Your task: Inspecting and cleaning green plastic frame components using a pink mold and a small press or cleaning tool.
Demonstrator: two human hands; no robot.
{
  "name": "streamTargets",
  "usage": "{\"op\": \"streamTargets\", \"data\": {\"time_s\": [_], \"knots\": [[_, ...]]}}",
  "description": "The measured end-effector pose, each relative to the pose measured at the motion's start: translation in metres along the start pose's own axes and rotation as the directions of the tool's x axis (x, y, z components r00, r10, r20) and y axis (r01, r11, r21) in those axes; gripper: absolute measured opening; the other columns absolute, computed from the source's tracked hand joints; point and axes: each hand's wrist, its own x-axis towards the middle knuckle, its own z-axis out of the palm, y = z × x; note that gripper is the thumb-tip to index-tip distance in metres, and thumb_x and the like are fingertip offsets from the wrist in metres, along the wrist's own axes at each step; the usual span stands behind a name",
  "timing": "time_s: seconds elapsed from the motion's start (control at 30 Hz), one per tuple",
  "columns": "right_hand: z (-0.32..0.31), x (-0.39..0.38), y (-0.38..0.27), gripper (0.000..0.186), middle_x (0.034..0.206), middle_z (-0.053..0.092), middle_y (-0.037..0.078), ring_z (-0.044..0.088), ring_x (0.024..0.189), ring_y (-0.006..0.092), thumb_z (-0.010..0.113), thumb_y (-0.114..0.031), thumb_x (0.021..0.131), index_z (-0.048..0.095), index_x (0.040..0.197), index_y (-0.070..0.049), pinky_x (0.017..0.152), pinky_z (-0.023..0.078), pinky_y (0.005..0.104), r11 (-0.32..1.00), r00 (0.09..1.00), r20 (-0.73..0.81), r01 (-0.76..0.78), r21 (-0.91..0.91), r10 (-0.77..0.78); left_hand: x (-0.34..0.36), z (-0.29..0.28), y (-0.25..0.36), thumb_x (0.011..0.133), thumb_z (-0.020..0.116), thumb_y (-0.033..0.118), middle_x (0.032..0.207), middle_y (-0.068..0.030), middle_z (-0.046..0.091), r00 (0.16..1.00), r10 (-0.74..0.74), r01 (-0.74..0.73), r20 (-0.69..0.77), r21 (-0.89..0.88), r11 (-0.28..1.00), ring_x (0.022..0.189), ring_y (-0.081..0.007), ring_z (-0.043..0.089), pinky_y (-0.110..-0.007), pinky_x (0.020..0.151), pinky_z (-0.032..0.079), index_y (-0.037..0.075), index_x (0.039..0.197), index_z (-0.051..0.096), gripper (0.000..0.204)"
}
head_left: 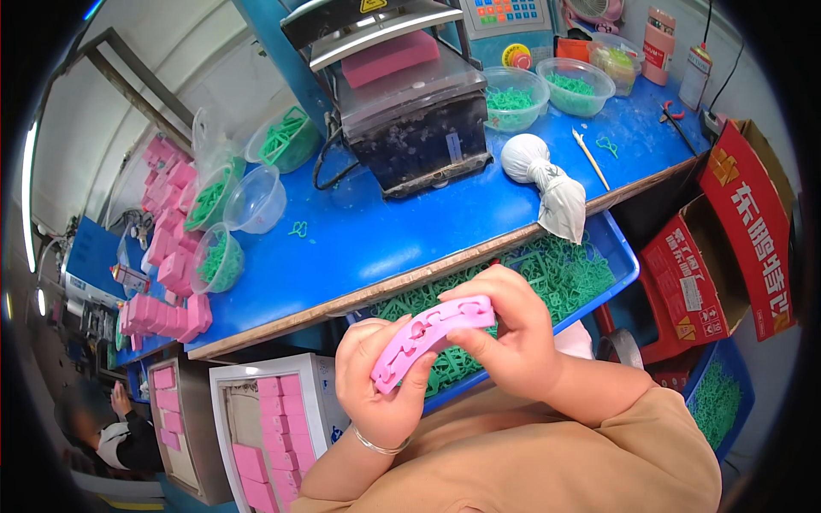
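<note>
green clips tray (611,248), blue bench (385,231) — press (410,103)

Pink strip (432,340) — soft matt foam (seemingly) — smooth.

Blue tray (617,248) half hidden under bench, pink strip's (432,332) underside covered by hands, distant person (103,432) blurred

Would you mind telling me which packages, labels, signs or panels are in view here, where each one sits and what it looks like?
Red cardboard boxes: right of the blue bench, open flaps, red with white print and small labels.
Control panel: top centre behind the press, pale blue with coloured buttons.
Warning sign: top of the press, yellow triangle.
White label: on the press's dark front, small upright strip.
White box: lower left, open, filled with pink blocks.
</note>
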Motion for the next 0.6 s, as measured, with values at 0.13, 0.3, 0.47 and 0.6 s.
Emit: {"op": "streamTargets", "data": {"time_s": [0.13, 0.3, 0.47, 0.6], "knots": [[-0.007, 0.013, 0.013, 0.037, 0.077, 0.054, 0.005, 0.048, 0.072, 0.0155, 0.071, -0.026, 0.070, 0.061, 0.093, 0.001, 0.065, 0.037, 0.0261, 0.703, 0.875, 0.296, -0.484, 0.521, 0.383, 0.007, -0.014, -0.024, 0.063, 0.075, 0.010, 0.082, -0.0089, 0.056, 0.923, -0.210, 0.354, 0.323, -0.498, 0.791, 0.078, -0.0194, 0.052, -0.029, 0.069, 0.043, -0.003, 0.088, 0.061, 0.031], [-0.015, 0.020, 0.027, 0.044, 0.083, 0.057, 0.007, 0.053, 0.079, 0.0179, 0.074, -0.022, 0.066, 0.060, 0.101, 0.000, 0.070, 0.041, 0.0292, 0.860, 0.892, 0.442, -0.153, 0.486, -0.092, 0.007, -0.018, -0.034, 0.060, 0.079, 0.023, 0.086, -0.0081, 0.055, 0.890, -0.134, 0.422, 0.436, -0.675, 0.605, 0.082, -0.0209, 0.053, -0.030, 0.071, 0.044, -0.001, 0.090, 0.063, 0.042], [-0.010, 0.013, 0.016, 0.047, 0.094, 0.058, 0.013, 0.057, 0.083, 0.0233, 0.076, -0.010, 0.060, 0.059, 0.103, -0.001, 0.070, 0.046, 0.0293, 0.945, 0.934, 0.168, 0.325, -0.030, -0.316, 0.004, -0.017, -0.027, 0.065, 0.076, 0.020, 0.089, -0.0078, 0.055, 0.953, -0.162, 0.273, 0.257, -0.489, 0.828, 0.087, -0.0209, 0.054, -0.029, 0.074, 0.045, -0.001, 0.096, 0.061, 0.040], [-0.007, 0.004, 0.015, 0.037, 0.092, 0.057, 0.013, 0.058, 0.081, 0.0252, 0.071, -0.004, 0.063, 0.058, 0.098, 0.001, 0.067, 0.049, 0.0308, 0.936, 0.940, 0.070, 0.340, -0.088, -0.335, -0.008, -0.010, -0.022, 0.066, 0.075, 0.018, 0.089, -0.0089, 0.055, 0.990, -0.084, 0.107, 0.111, -0.221, 0.969, 0.085, -0.0212, 0.054, -0.030, 0.072, 0.045, 0.000, 0.099, 0.059, 0.041]]}}
